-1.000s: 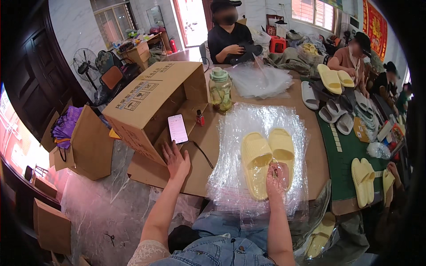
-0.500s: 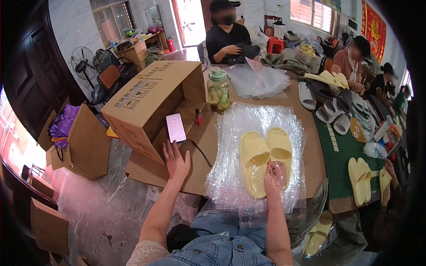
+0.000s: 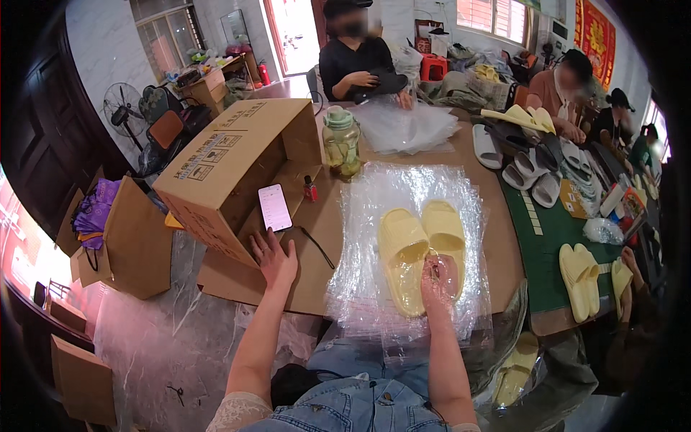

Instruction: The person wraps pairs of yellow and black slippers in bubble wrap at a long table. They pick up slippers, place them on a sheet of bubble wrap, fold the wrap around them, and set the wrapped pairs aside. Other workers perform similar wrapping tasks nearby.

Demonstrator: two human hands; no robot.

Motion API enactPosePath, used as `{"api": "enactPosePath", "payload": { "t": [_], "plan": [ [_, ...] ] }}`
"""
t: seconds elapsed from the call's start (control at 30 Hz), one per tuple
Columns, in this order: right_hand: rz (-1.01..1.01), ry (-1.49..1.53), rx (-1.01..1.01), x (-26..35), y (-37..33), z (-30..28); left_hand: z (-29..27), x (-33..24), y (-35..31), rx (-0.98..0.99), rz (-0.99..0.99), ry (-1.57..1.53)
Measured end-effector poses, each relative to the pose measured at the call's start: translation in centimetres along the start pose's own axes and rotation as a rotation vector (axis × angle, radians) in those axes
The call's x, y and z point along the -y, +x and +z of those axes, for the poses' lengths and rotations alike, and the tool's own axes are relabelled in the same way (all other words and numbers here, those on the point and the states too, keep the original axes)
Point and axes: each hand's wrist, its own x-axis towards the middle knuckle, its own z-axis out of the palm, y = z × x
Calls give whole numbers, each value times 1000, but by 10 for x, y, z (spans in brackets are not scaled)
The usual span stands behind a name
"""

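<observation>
A pair of pale yellow slippers (image 3: pixel 400 241) lies soles down on a stack of clear plastic bags (image 3: pixel 353 216) in front of me. My right hand (image 3: pixel 437 284) grips the pair at the inner edges, partly under glossy clear film; its fingertips are hard to make out. Further left, my left hand (image 3: pixel 276 261) rests with fingers spread on cardboard. One of its fingertips meets the lower edge of a phone (image 3: pixel 275 207) with a lit screen. The phone leans inside the open side of a cardboard box (image 3: pixel 230 155).
Beyond the bags stand a lidded jar (image 3: pixel 342 144) and a small red bottle (image 3: pixel 310 189). More slippers (image 3: pixel 580 281) lie on a green mat (image 3: pixel 540 252) at right. Several people (image 3: pixel 358 65) sit around the table. A box with purple fabric (image 3: pixel 137 237) stands at left.
The view has turned slightly, so everything sits a little further left in the picture. My hands and the slippers hold nearly the same places. The person opposite now has a hand by the clear bags.
</observation>
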Motion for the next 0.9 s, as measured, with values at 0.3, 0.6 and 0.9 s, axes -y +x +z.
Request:
{"api": "enactPosePath", "payload": {
  "t": [0.3,0.6,0.9],
  "plan": [
    [-9,1,-9,0,-1,0,3,3,1,1,0,14],
    [13,18,-2,7,1,-4,5,6,0,-18,31,-22],
    [34,-4,2,6,0,-2,-2,1,-2,9,4,-64]
  ]
}}
